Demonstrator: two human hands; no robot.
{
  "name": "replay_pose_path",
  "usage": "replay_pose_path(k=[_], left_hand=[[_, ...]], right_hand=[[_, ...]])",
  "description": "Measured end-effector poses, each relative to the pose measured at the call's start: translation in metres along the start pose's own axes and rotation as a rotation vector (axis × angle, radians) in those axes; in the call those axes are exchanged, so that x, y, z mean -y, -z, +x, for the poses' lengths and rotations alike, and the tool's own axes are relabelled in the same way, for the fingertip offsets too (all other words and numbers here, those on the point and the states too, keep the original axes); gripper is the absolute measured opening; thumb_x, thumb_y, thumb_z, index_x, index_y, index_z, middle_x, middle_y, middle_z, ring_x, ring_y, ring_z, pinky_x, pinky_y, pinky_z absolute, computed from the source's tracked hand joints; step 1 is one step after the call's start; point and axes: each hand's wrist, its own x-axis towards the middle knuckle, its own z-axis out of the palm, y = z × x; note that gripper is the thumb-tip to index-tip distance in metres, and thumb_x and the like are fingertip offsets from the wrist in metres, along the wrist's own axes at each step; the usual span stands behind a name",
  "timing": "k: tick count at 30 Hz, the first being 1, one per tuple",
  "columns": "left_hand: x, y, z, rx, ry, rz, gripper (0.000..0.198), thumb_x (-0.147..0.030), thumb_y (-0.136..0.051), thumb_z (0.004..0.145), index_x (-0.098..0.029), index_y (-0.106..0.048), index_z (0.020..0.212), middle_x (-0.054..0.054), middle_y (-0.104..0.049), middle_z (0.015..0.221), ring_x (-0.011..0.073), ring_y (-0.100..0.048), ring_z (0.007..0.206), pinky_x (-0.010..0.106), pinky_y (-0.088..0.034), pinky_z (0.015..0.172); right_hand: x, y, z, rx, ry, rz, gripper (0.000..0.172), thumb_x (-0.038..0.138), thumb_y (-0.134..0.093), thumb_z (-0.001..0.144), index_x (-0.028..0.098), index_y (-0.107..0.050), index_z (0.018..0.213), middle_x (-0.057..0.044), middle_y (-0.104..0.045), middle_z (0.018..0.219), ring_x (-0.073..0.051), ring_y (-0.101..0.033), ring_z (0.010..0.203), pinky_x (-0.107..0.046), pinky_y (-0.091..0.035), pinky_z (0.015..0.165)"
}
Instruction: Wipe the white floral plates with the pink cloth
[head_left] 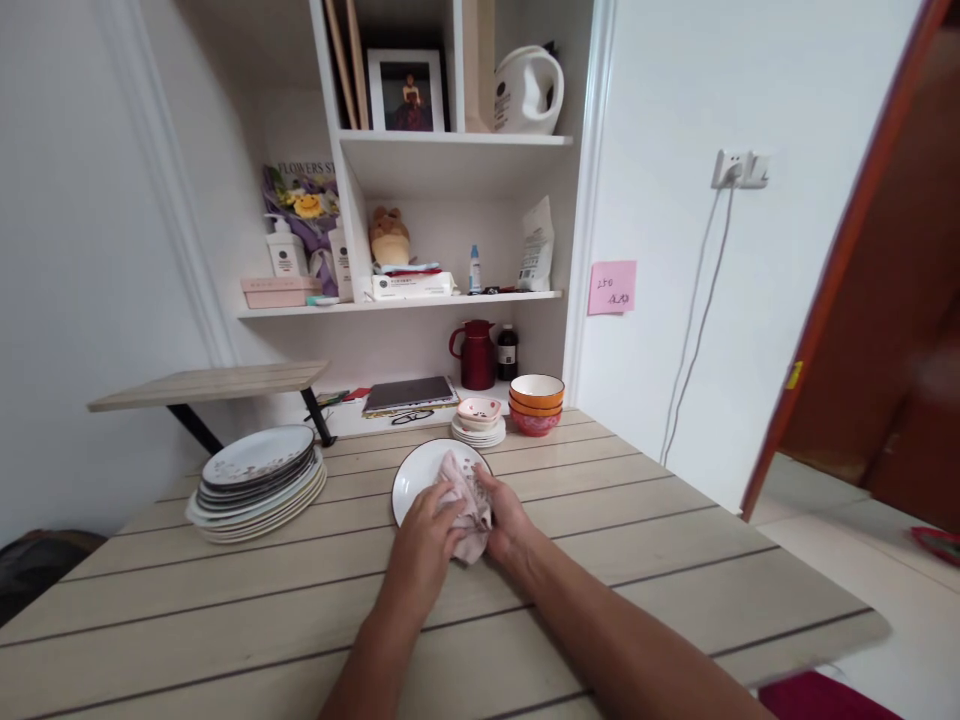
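A white plate [414, 480] with a dark rim and a small printed pattern is before me at the middle of the table. A crumpled pale pink cloth [469, 505] covers its right part and hangs over the near edge. My left hand [429, 525] presses the cloth against the plate with bent fingers. At the plate's right edge, my right hand [510, 520] grips the rim, its thumb on top beside the cloth. The fingers beneath are hidden. Whether the plate rests on the table or is slightly raised, I cannot tell.
A tall stack of plates [259, 490] stands left, by a small raised shelf [217, 382]. Behind my plate are small dishes [480, 420] and stacked bowls [536, 405]. Farther back sit a laptop [409, 394], glasses [412, 416], a red jug [476, 355] and a dark bottle [508, 352].
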Motion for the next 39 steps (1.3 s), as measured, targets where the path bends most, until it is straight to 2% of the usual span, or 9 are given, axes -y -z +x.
replay_pose_path(k=[3, 6, 10, 15, 18, 23, 29, 34, 39], left_hand=[[0.003, -0.003, 0.001, -0.019, -0.108, -0.012, 0.033, -0.01, -0.054, 0.086, -0.022, -0.068, 0.114, 0.009, -0.059, 0.135, 0.0245, -0.053, 0.127, 0.042, -0.049, 0.102], [0.0, 0.002, 0.004, -0.032, -0.112, 0.056, 0.032, -0.014, -0.05, 0.09, -0.022, -0.067, 0.116, 0.008, -0.061, 0.134, 0.0251, -0.052, 0.129, 0.049, -0.042, 0.109], [-0.01, 0.015, 0.005, -0.094, 0.077, 0.202, 0.031, -0.017, -0.047, 0.094, -0.027, -0.065, 0.117, 0.003, -0.061, 0.134, 0.0253, -0.053, 0.127, 0.06, -0.021, 0.116], [-0.013, 0.026, 0.002, -0.093, 0.318, 0.391, 0.028, -0.016, -0.05, 0.092, -0.023, -0.066, 0.114, 0.007, -0.065, 0.127, 0.0268, -0.061, 0.112, 0.063, -0.025, 0.11], [-0.016, 0.029, 0.001, -0.046, 0.366, 0.471, 0.029, -0.013, -0.048, 0.092, -0.019, -0.067, 0.112, 0.01, -0.067, 0.123, 0.0271, -0.061, 0.11, 0.06, -0.029, 0.109], [-0.025, 0.016, 0.002, 0.119, 0.264, 0.482, 0.032, -0.008, -0.043, 0.091, -0.013, -0.07, 0.108, 0.013, -0.069, 0.116, 0.0258, -0.065, 0.103, 0.042, -0.047, 0.097], [-0.015, -0.01, -0.001, 0.138, 0.149, 0.204, 0.035, -0.014, -0.048, 0.091, -0.023, -0.067, 0.118, 0.007, -0.062, 0.133, 0.0222, -0.062, 0.115, 0.039, -0.045, 0.105], [-0.006, -0.001, 0.001, 0.094, 0.123, 0.057, 0.041, -0.01, -0.046, 0.09, -0.021, -0.061, 0.126, 0.009, -0.052, 0.144, 0.024, -0.047, 0.134, 0.048, -0.038, 0.111], [-0.007, 0.011, 0.004, 0.041, 0.159, 0.095, 0.046, -0.011, -0.049, 0.088, -0.028, -0.057, 0.13, 0.005, -0.049, 0.146, 0.0244, -0.036, 0.141, 0.059, -0.023, 0.115]], right_hand=[[-0.003, 0.0, -0.004, 0.059, -0.058, -0.035, 0.044, 0.051, -0.052, 0.09, 0.01, -0.064, 0.101, -0.01, -0.074, 0.078, -0.022, -0.069, 0.066, -0.036, -0.055, 0.07], [-0.01, -0.003, -0.006, 0.129, -0.035, -0.026, 0.039, 0.046, -0.057, 0.089, 0.011, -0.064, 0.104, -0.009, -0.074, 0.083, -0.02, -0.071, 0.073, -0.034, -0.055, 0.075], [-0.019, -0.009, -0.005, 0.178, 0.018, 0.023, 0.033, 0.038, -0.056, 0.092, 0.011, -0.064, 0.111, -0.009, -0.075, 0.091, -0.018, -0.071, 0.083, -0.032, -0.054, 0.083], [-0.018, -0.014, -0.004, 0.081, 0.093, 0.059, 0.042, 0.039, -0.045, 0.096, 0.007, -0.06, 0.119, -0.015, -0.074, 0.104, -0.024, -0.071, 0.092, -0.04, -0.053, 0.09], [-0.015, -0.016, -0.005, 0.005, 0.15, 0.088, 0.045, 0.04, -0.043, 0.096, 0.006, -0.058, 0.123, -0.016, -0.074, 0.105, -0.026, -0.071, 0.093, -0.044, -0.054, 0.088], [-0.008, -0.013, -0.004, -0.051, 0.182, 0.12, 0.041, 0.04, -0.047, 0.094, 0.01, -0.06, 0.121, -0.012, -0.076, 0.097, -0.024, -0.072, 0.086, -0.041, -0.057, 0.081], [0.005, 0.001, 0.002, -0.05, 0.187, 0.095, 0.042, 0.042, -0.052, 0.092, 0.009, -0.061, 0.116, -0.012, -0.076, 0.09, -0.023, -0.072, 0.078, -0.039, -0.057, 0.08], [-0.003, 0.0, -0.001, -0.025, 0.122, -0.017, 0.04, 0.042, -0.058, 0.088, 0.01, -0.064, 0.111, -0.011, -0.076, 0.088, -0.023, -0.072, 0.074, -0.038, -0.056, 0.078], [-0.016, -0.004, 0.0, 0.048, 0.12, -0.033, 0.032, 0.034, -0.059, 0.089, 0.013, -0.063, 0.114, -0.009, -0.076, 0.091, -0.021, -0.072, 0.077, -0.037, -0.054, 0.082]])
